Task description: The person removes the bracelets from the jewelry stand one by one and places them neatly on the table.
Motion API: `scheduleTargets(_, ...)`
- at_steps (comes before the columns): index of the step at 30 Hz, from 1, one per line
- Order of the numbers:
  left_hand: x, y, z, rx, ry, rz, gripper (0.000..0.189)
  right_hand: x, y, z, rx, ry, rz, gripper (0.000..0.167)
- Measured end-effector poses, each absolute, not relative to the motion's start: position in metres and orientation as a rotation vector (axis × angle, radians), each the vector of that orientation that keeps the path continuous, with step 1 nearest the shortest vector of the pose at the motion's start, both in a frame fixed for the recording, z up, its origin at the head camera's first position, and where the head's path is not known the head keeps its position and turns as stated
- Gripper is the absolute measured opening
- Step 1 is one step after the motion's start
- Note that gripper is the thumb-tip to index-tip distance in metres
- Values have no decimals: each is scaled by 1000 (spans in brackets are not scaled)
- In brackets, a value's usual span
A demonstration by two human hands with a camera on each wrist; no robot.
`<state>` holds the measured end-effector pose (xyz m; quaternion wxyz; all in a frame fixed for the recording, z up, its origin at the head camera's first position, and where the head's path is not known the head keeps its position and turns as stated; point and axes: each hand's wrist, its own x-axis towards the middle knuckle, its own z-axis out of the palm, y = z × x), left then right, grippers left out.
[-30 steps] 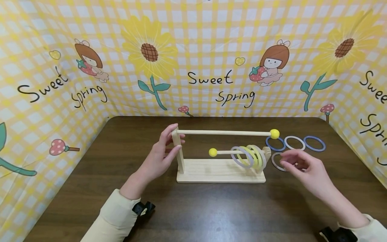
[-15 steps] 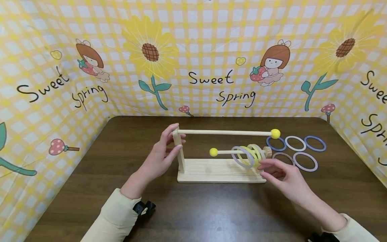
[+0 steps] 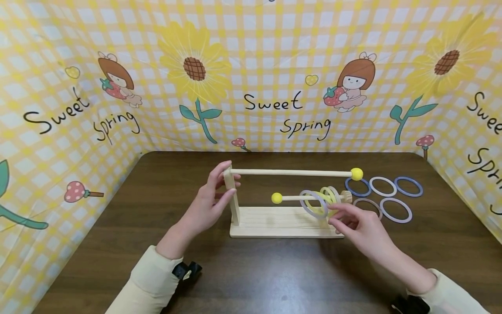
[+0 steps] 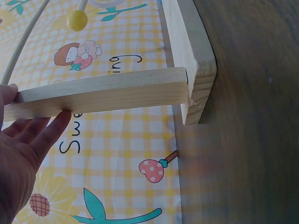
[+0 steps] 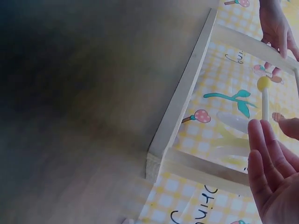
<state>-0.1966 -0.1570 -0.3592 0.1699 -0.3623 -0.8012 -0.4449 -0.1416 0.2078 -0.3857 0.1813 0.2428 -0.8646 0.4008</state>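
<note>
In the head view, my left hand [image 3: 201,207] grips the top of the upright post [image 3: 234,205] of a wooden ring stand [image 3: 274,223], thumb in front and fingers behind. The stand's lower rod [image 3: 291,198] ends in a yellow ball and carries several rings: a lavender ring [image 3: 301,198] foremost, then yellow and whitish ones. My right hand [image 3: 364,231] pinches the near side of the pale yellow rings on this rod. Which ring lies between thumb and fingers is partly hidden. The upper rod [image 3: 290,172] bears only its yellow end ball [image 3: 356,174].
Several loose rings lie right of the stand on the dark table [image 3: 251,274]: a blue ring [image 3: 408,195], a white ring [image 3: 372,192] and a lavender ring [image 3: 396,221] among them. A checked cloth [image 3: 274,78] walls the table's back and sides.
My right hand has come left from beside the loose rings to the rings on the lower rod. The rearmost rings there have shifted slightly left. My left hand keeps its grip.
</note>
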Motion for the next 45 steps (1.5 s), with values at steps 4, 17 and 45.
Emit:
scheduleTargets(4,-197,-157,-360,-1033,-2280,-1269,64,-144,203,-383,641,-2453,1049,26)
scheduleTargets(17,-196,-157,-360,-1036,-2272,-1264,65,-152,188,-376,551,-2371,607,20)
scheduleTargets(45,-196,-157,-360,-1019,-2288,-1250,67,-160,152,-371,596,-2431,553,10)
